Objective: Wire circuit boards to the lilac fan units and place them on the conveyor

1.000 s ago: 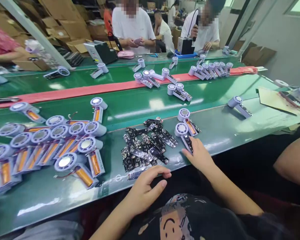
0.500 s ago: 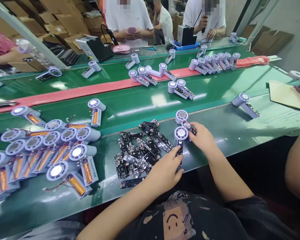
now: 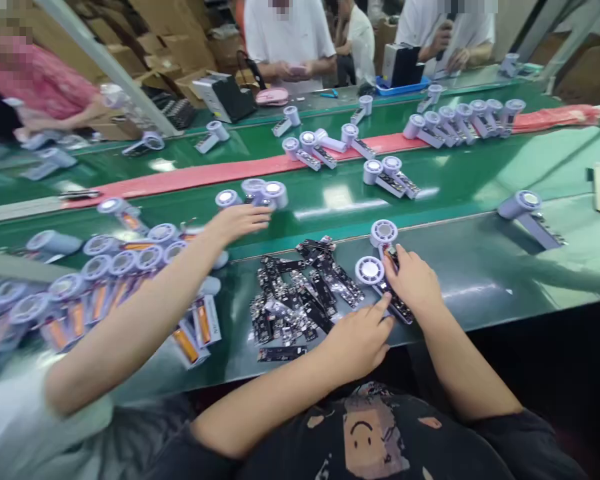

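Two lavender handheld fans with round heads lie before me. My right hand [image 3: 415, 283] grips the handle of the farther handheld fan [image 3: 384, 232], its fingers over the exposed board and partly hiding it. The nearer handheld fan [image 3: 369, 270] has its handle angled to the lower right, a black circuit board [image 3: 399, 308] showing along it and passing beside my right palm. My left hand [image 3: 363, 337] is open, fingers apart, with the index fingertip at that handle's edge. Left of the fans, a heap of loose black circuit boards [image 3: 323, 293] lies on the bench.
At left, a co-worker's arm [image 3: 145, 320] reaches over many fans with orange batteries [image 3: 97, 300] towards several fan heads [image 3: 254, 189]. Several fans [image 3: 380, 173] stand on the green conveyor [image 3: 260, 230]; one fan [image 3: 530, 213] lies at right. People stand beyond a red strip [image 3: 180, 175].
The nearer fan's handle has swung from pointing at me to the lower right, and my left fingers have loosened from it. A co-worker's arm has come in from the left. The view has shifted.
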The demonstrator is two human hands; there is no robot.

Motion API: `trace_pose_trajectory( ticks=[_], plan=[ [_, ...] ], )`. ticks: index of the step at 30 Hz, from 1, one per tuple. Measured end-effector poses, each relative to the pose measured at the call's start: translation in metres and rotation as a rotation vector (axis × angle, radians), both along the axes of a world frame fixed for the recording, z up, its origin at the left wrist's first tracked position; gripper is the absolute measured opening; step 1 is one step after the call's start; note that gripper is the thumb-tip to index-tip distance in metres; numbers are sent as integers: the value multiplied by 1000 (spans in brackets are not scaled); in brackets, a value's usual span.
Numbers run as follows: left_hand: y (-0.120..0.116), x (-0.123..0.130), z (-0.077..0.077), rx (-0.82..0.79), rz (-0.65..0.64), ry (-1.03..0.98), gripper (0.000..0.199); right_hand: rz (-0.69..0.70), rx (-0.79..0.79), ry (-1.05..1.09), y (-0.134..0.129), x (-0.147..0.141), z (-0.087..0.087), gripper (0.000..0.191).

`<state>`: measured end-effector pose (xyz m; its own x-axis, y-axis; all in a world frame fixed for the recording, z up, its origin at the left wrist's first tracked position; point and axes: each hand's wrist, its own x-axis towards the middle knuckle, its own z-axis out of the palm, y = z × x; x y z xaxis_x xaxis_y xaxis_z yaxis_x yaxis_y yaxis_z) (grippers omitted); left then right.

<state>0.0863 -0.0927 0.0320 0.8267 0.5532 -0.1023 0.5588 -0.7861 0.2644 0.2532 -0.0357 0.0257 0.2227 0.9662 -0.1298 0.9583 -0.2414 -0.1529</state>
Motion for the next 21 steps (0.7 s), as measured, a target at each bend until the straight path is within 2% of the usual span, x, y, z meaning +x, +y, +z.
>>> trace_pose_trajectory(
  ticks=[5, 8, 9, 10, 11, 12, 14, 16, 18, 19, 21],
  plan=[
    [8, 8, -8, 128, -38, -78, 38, -17, -136, 26, 8, 33, 3, 44],
    [19, 15, -15, 192, -38, -101, 34, -70, -142, 5, -2, 55, -1, 51],
    [22, 18, -17, 209, -42, -110, 33, -82, -102, -9, -8, 59, -3, 59],
    [26, 21, -18, 224, -52, -119, 31, -92, 6, -55, -15, 61, -7, 71],
    [29, 23, -17, 238, -70, -127, 29, -79, 160, -96, -23, 60, -11, 84],
    [31, 24, -15, 250, -92, -131, 26, -63, 321, -121, -30, 57, -17, 89],
    [33, 21, -8, 264, -145, -134, 20, 95, 525, -144, -39, 49, -29, 81],
    [32, 10, 5, 254, -173, -138, 17, 334, 579, -129, -40, 41, -40, 61],
    [28, -10, 18, 217, -149, -149, 19, 463, 568, -114, -38, 38, -47, 48],
    [25, -23, 25, 199, -118, -157, 21, 463, 559, -122, -36, 39, -49, 45],
    [20, -54, 33, 171, -16, -184, 23, 381, 542, -162, -32, 47, -51, 44]
  ],
)
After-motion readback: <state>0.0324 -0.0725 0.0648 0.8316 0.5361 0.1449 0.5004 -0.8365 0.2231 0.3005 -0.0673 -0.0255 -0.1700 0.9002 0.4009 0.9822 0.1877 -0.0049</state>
